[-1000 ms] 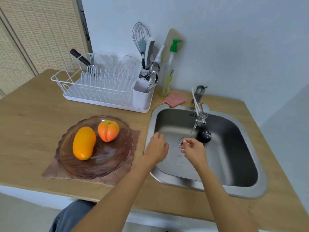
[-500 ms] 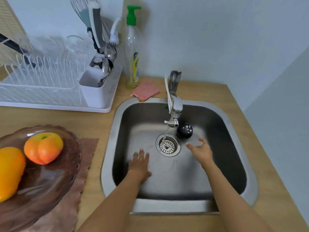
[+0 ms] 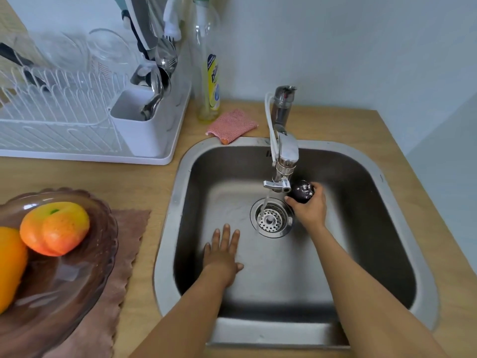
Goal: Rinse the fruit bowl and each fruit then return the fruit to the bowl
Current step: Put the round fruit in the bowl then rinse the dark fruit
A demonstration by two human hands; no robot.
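In the steel sink, the right hand grips a dark plum; the left hand lies flat, fingers straight.

The right hand covers the near side of the dark fruit, and the tap hides its left edge. The bowl and orange fruit are cut off by the left edge. The rack, utensils and soap bottle run off the top. The glasses in the rack are blurred.
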